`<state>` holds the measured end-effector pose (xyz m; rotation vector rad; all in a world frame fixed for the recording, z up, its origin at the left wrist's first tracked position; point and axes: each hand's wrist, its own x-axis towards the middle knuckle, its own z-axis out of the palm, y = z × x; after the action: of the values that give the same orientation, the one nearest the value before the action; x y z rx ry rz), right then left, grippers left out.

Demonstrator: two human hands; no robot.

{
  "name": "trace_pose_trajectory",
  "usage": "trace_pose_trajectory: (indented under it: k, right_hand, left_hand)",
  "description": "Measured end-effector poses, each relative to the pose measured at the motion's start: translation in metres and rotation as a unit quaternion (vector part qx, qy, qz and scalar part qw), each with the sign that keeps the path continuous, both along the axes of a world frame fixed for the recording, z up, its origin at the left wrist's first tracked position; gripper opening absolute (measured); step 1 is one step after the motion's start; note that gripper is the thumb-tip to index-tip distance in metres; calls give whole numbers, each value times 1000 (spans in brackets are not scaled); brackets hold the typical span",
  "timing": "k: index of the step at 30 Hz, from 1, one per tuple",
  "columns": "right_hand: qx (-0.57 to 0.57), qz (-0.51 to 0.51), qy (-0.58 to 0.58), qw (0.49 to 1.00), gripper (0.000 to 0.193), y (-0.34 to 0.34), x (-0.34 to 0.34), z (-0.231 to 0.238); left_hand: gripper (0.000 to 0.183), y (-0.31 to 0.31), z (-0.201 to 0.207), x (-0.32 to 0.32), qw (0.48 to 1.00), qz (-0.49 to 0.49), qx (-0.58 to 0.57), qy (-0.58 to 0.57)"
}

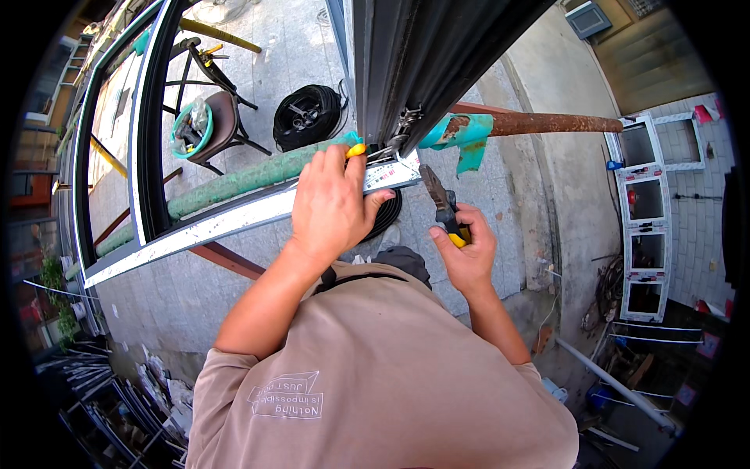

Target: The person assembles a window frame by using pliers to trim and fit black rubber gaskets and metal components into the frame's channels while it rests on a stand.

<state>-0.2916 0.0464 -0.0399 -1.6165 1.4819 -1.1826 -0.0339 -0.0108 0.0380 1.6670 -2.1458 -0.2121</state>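
My left hand is closed at the corner of a dark and silver metal window frame. A small tool with a yellow handle end sticks out of its fingers, its thin metal part pointing at the corner; most of it is hidden. Just right of the corner, my right hand grips pliers with black and yellow handles, jaws pointing up toward the frame's end. Dark upright profiles rise behind the corner, with bright metal hardware at their lower end.
A pipe wrapped in green runs under the frame; a rusty pipe extends right. Beyond lie a black cable coil and a chair bearing a teal basin. White-edged frames stand at right.
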Motion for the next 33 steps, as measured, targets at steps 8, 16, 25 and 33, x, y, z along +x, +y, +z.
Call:
trace_pose_trajectory:
  k: [8, 16, 25, 33]
  right_hand:
    - [97, -29, -173, 980, 54, -35, 30, 9]
    - [51, 37, -306, 950, 47, -67, 55, -21]
    - [39, 51, -309, 949, 54, -67, 62, -17]
    - [21, 17, -180, 983, 61, -64, 60, -16]
  left_hand:
    - [66, -1, -6, 0, 1000, -4, -4, -9]
    - [66, -3, -9, 1, 999, -18, -27, -24]
    - [66, -2, -6, 1, 1000, -13, -7, -16]
    - [63, 0, -6, -1, 1000, -1, 5, -4]
